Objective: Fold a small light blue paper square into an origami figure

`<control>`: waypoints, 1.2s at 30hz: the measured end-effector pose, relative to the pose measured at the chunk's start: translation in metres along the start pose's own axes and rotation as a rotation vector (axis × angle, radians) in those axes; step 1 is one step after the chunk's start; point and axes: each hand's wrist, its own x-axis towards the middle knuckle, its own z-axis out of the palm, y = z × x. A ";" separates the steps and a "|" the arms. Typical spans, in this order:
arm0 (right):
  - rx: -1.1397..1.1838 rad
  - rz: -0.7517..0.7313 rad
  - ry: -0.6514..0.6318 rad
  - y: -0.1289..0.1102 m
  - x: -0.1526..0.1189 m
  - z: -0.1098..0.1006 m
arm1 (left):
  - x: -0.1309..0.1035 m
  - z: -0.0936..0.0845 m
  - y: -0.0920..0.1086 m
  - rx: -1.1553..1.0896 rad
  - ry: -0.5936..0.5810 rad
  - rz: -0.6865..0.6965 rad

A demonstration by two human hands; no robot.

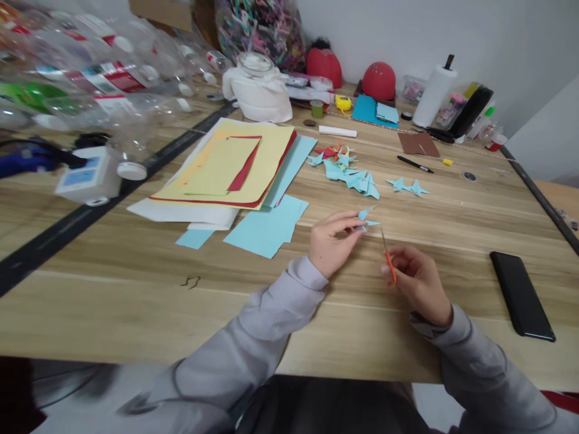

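Observation:
Between the thumb and fingers of my left hand [333,241] is a small folded light-blue paper crane [371,223], partly hidden by the fingertips. My right hand [418,278] is closed on orange-handled scissors [389,265], whose thin blades point up toward the crane. A small gap seems to lie between the blade tips and the paper. Beyond the hands lies a cluster of folded blue cranes [355,179] with some red and orange ones. A pair of blue cranes [408,187] sits to its right.
Stacked coloured paper [212,169] and loose blue sheets [266,229] lie to the left. A black phone [522,295] rests at the right. A black pen [415,164], yellow tape measure [343,102] and glass jar [256,64] stand farther back. Plastic bottles [113,78] crowd the far left.

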 end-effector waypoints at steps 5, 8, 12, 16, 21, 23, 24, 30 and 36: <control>-0.442 -0.156 0.341 0.014 0.017 -0.018 | 0.002 0.004 0.010 -0.416 -0.037 -0.386; -0.703 -0.127 0.451 0.022 0.027 -0.030 | 0.002 0.003 0.013 -0.574 -0.093 -0.534; -0.995 -0.191 0.479 0.029 0.034 -0.040 | 0.003 0.001 0.018 -0.738 -0.148 -0.653; -0.972 -0.191 0.437 0.034 0.039 -0.045 | 0.005 0.000 0.022 -0.799 -0.178 -0.748; -0.816 -0.074 0.355 0.036 0.041 -0.047 | 0.004 0.000 0.023 -0.783 -0.197 -0.797; -0.796 -0.073 0.348 0.036 0.040 -0.046 | 0.003 0.001 0.023 -0.744 -0.195 -0.812; -0.793 -0.077 0.349 0.035 0.040 -0.046 | 0.003 0.002 0.023 -0.724 -0.193 -0.819; -0.799 -0.073 0.356 0.032 0.038 -0.043 | 0.002 0.004 0.026 -0.683 -0.188 -0.808; -0.814 -0.050 0.362 0.029 0.038 -0.042 | 0.002 0.005 0.027 -0.732 -0.168 -0.793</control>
